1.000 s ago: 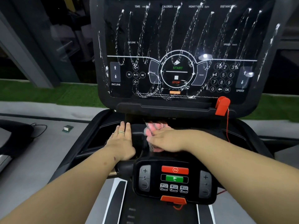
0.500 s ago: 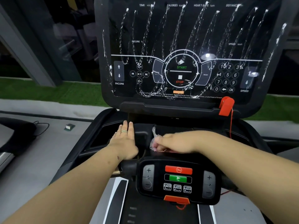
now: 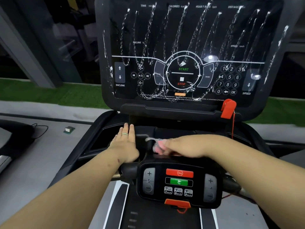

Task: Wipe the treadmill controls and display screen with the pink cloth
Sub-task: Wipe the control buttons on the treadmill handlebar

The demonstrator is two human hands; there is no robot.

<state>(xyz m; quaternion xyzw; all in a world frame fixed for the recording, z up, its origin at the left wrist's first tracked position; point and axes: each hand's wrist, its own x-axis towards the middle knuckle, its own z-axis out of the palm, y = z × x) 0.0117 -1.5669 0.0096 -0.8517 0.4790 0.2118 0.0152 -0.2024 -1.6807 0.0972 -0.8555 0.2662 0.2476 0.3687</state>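
Grey flooring [image 3: 33,166] spreads out on the left of the frame, with a strip of green turf [image 3: 49,91] beyond it, and the treadmill fills the middle. Nearest the bottom centre sits the small control pad [image 3: 179,184], red stop bar over a green go button, speed presets below, plus and minus rockers on either side. Just above it, the right hand [image 3: 183,145] lies over the pink cloth [image 3: 159,146], fingers curled onto it, pressing it down on the dark tray behind the pad; the cloth is blurred, only a pink bunch peeking out at the fingertips. Left of that, the left hand [image 3: 124,141] rests flat and relaxed on the black console deck [image 3: 105,138], fingers straight, a ring showing, holding nothing. Further up, a red safety clip [image 3: 228,108] hangs at the console's lower right edge, its cord trailing down. Farthest, filling the top of the frame, the display screen [image 3: 189,52] is covered in white foamy streaks, looping lines running top to bottom across the whole panel, still unwiped.

Now the risks, as I read them. A sweep of cloth over the pad could press go or a speed preset if the machine is live. Going up to the screen, the cloth might snag that red clip. And those streaks may run down into the buttons if left long.
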